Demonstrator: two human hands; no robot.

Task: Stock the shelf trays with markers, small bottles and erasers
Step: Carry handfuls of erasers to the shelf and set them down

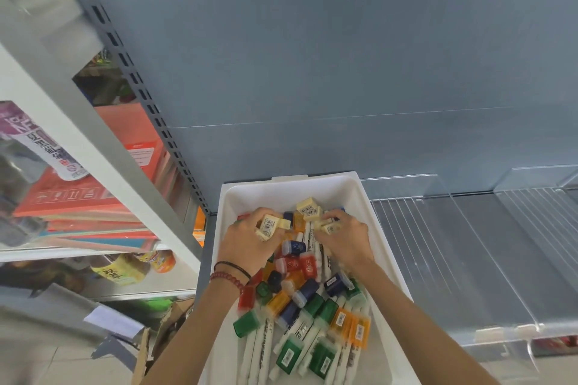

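Several cream erasers (308, 208) with barcode wraps lie at the 12 o'clock end of the white tray (291, 182). Left hand (247, 244) is curled round a bunch of them, fingers clamped on at least two. Right hand (347, 241) is also curled, pinching more erasers at its fingertips. Both hands are over the tray's far half, left at 10 o'clock, right at 2 o'clock. Between the hands, small bottles (294, 247), blue and red, lie loose. Markers (312, 337) with green, orange and blue caps fill the 6 o'clock end, mostly lengthwise. Bracelets (232, 273) on left wrist. Tray sits on a grey shelf (453, 259), clear dividers (531, 176) at 3 o'clock. Stacked red books (78, 197) at 9 o'clock, grey back panel (312, 72) at 12.
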